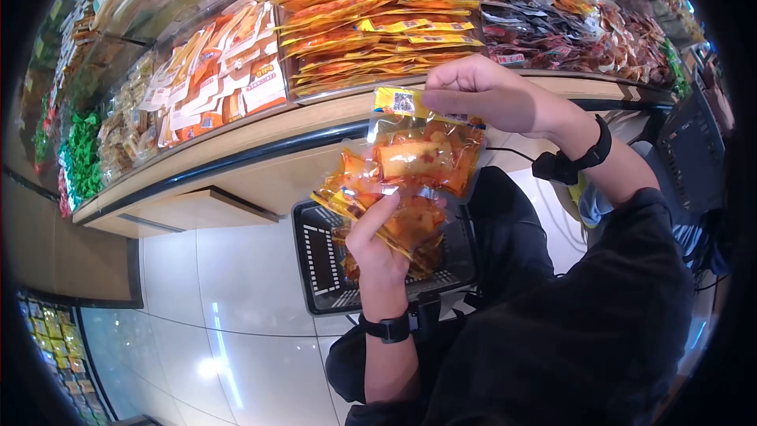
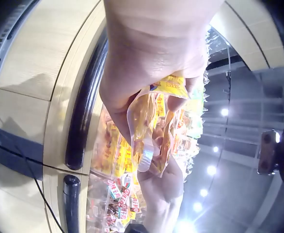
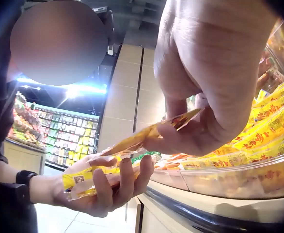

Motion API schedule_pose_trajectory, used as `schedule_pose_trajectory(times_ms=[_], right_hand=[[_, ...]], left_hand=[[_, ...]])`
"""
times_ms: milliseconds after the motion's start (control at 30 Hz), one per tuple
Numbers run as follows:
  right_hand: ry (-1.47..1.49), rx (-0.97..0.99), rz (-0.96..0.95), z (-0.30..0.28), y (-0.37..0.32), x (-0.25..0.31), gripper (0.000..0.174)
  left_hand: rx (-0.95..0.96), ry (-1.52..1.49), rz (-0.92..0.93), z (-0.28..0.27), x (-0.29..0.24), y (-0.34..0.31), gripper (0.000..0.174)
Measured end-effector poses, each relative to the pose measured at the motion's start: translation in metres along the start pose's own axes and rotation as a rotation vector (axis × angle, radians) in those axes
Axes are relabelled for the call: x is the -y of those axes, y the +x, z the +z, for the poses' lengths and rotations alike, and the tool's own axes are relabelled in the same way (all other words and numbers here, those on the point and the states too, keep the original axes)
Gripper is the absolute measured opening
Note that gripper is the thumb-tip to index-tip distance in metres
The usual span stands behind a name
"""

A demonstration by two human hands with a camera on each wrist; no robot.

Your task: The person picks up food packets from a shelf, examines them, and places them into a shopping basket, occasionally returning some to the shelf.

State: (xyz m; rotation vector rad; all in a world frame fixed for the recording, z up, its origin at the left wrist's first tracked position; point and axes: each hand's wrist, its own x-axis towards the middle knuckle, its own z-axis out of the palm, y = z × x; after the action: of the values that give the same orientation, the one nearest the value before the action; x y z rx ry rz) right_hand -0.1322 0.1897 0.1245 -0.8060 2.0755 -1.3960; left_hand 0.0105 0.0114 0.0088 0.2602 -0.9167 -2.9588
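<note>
My right hand [image 1: 493, 95] pinches the yellow top edge of a clear packet [image 1: 418, 154] with orange-brown food inside. Below it, my left hand [image 1: 380, 241] holds more such packets [image 1: 414, 225], its thumb lying over the lower edge of the upper packet. In the right wrist view, the left hand's fingers [image 3: 126, 175] curl round a packet [image 3: 79, 180] under the one in the right hand [image 3: 214, 92]. The left wrist view shows the left hand [image 2: 154, 58] close up at a packet [image 2: 144, 126]. A black basket [image 1: 315, 268] with similar packets stands under the hands.
Piles of yellow-edged packets [image 1: 378, 24] fill the shelf bin ahead. White-and-orange packets [image 1: 225, 71] lie to the left, dark ones [image 1: 524, 31] to the right. A wooden shelf edge with a dark rail [image 1: 276, 146] runs between bins and basket. Pale tiled floor [image 1: 236, 284] lies left.
</note>
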Motion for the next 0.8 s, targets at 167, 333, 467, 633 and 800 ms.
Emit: schedule_pose_trajectory(times_ms=[167,333,467,633,800], right_hand=[[0.01,-0.082,-0.24,0.006,-0.008,0.004,0.012],[-0.636,-0.106,-0.948,0.023,-0.02,0.016,0.012],[-0.552,-0.035,-0.642,0.005,-0.016,-0.009,0.013],[-0.262,0.123,-0.369,0.002,-0.012,-0.013,0.017],[0.144,-0.187,-0.344,0.019,0.003,-0.034,0.026]], left_hand=[[0.078,-0.068,0.028,0.009,0.003,0.008,0.056],[0.011,-0.029,-0.033,0.007,0.007,0.016,0.055],[-0.022,-0.237,0.048,0.006,0.003,0.016,0.05],[-0.096,-0.092,0.126,-0.001,0.006,0.017,0.059],[-0.129,-0.046,0.252,0.005,0.007,0.017,0.064]])
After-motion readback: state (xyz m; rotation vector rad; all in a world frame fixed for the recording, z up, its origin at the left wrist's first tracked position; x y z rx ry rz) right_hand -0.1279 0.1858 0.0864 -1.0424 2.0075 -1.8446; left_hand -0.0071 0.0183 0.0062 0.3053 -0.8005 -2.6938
